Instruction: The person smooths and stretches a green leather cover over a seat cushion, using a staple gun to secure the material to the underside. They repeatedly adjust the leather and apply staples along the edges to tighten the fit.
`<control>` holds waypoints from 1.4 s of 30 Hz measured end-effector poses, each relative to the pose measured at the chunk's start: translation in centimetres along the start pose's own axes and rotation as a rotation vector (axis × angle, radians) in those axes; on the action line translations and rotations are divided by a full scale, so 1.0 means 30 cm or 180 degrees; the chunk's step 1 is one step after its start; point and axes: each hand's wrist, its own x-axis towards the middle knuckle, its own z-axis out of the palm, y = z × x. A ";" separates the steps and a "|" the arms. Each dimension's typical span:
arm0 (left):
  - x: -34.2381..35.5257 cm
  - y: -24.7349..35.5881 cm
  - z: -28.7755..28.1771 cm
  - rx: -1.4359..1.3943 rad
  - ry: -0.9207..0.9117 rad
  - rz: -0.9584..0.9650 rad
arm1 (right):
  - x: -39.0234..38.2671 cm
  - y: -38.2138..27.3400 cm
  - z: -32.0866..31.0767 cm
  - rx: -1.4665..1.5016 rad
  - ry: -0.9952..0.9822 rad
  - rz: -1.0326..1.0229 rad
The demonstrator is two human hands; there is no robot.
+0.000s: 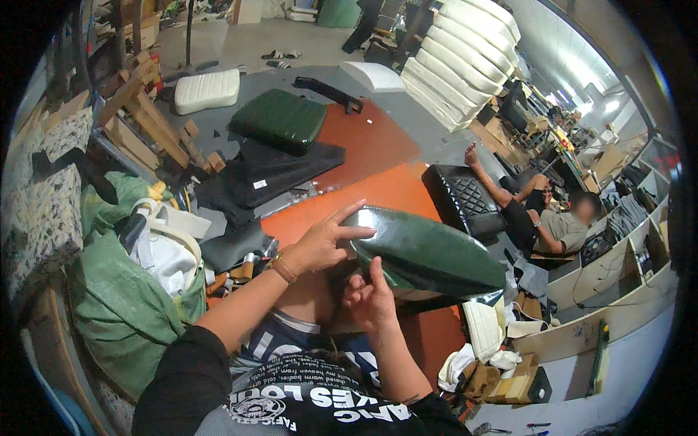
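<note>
Mostly big things first: at the left of the frame, a fat green sack (131, 305) with white stuff (171, 258) in its mouth. At the upper right, a tall stack of white foam pads (465, 62). Just right of the middle, the shiny dark green cushion (436, 254), its left end close to both hands. Up and left of that, a puffy green pad (280, 120). To the right, a black seat (462, 196) with diamond lines. Near the middle, the left hand (320, 243), grip spread apart, fingers on the cushion's left end. Just below, the right hand (372, 296), thumb up by the low edge, other fingers curled; can't tell if pinching. Smallest, a brown wrist band (283, 269). Probably smoothing or pulling the cover snug now. Next, maybe needed: a good pinch on the low edge and a gentle, even tug.
</note>
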 end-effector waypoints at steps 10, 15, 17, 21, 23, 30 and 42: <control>-0.076 -0.086 0.022 -0.1212 0.0210 -0.0429 | 0.037 0.087 0.008 -0.0836 0.0237 -0.1337; -0.074 -0.079 -0.021 -0.1171 -0.0052 -0.0462 | 0.028 0.107 -0.013 -0.1152 0.0236 -0.1603; -0.080 -0.051 -0.042 -0.1039 -0.0067 -0.0470 | 0.032 0.115 -0.028 -0.1288 0.0265 -0.1628; -0.109 -0.064 -0.034 -0.1464 -0.0058 -0.0718 | 0.039 0.132 -0.033 -0.1486 0.0347 -0.1675; -0.087 0.035 -0.020 -0.1235 0.0111 -0.1125 | 0.038 0.132 -0.060 -0.1719 0.0507 -0.1671; -0.116 -0.037 0.144 -0.0636 0.1188 -0.0583 | 0.079 0.147 -0.093 -0.2151 0.0728 -0.1738; -0.072 -0.093 0.094 -0.0806 0.0812 -0.0359 | 0.215 0.046 -0.213 -0.2622 0.1121 -0.1402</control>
